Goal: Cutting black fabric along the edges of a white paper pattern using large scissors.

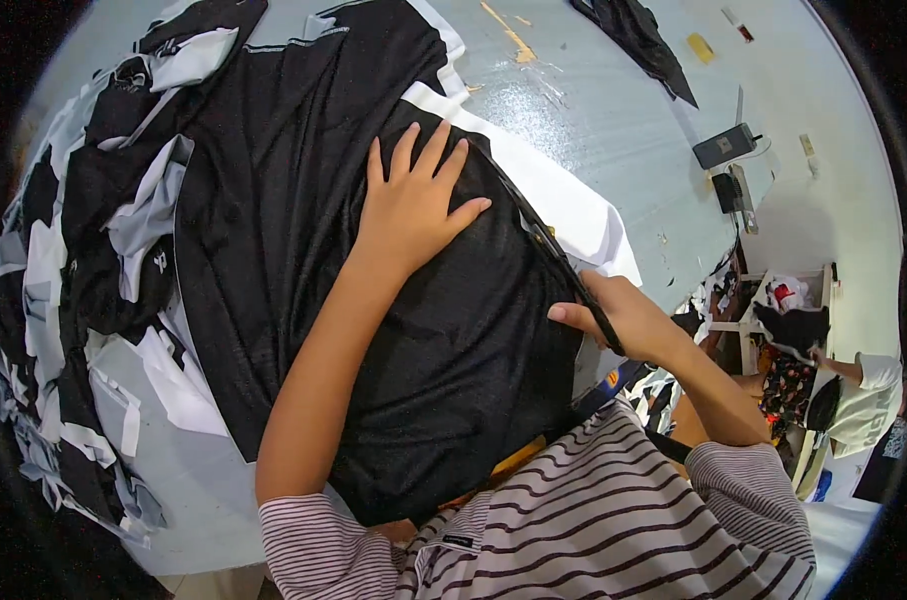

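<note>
The left hand [405,210] lies flat with fingers spread on a large black fabric piece [273,200], which covers the middle of the grey table [613,110]. The right hand [628,320] has its fingers closed around the near end of long dark shears [535,220], which lie along the fabric's right edge; whether the blades are parted cannot be told. White fabric [573,205] shows just beyond them. Black, white and grey offcuts [48,260] heap along the table's left side. At the far right, an open wooden-framed bin [829,288] holds white cloth with a red patch [788,290]; dark cloth [793,328] hangs at its near side, by a co-worker's hand [818,355].
</note>
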Demonstrator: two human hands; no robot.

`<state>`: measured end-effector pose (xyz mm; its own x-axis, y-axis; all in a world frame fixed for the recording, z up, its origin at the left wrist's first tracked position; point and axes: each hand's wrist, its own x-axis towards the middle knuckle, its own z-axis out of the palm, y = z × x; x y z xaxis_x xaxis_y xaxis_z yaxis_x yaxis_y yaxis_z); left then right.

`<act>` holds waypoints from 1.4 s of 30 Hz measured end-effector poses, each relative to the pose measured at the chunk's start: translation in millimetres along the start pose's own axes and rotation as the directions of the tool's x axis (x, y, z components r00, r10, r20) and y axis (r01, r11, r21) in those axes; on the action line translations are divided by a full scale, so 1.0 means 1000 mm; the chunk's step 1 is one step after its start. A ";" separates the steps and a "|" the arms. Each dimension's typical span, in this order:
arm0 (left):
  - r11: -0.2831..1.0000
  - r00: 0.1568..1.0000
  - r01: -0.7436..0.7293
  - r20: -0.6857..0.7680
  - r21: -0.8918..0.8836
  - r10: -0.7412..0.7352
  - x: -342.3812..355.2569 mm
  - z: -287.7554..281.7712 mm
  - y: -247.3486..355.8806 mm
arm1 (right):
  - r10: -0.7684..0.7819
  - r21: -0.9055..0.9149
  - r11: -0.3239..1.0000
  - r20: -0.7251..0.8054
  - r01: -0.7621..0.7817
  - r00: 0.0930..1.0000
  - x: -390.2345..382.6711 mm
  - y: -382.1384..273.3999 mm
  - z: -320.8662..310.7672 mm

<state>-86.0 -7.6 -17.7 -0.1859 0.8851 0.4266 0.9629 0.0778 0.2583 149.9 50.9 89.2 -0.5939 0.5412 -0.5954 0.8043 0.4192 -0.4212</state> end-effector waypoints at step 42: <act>0.987 0.961 0.159 0.233 -0.017 -0.150 -0.006 -0.015 0.017 | -0.073 0.050 0.996 -0.091 0.078 0.993 0.009 -0.009 0.008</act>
<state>-71.5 -18.1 -2.7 -0.2776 0.9457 0.1688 0.9178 0.2092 0.3375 137.1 45.8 82.3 -0.6506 0.5732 -0.4983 0.7557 0.4230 -0.5001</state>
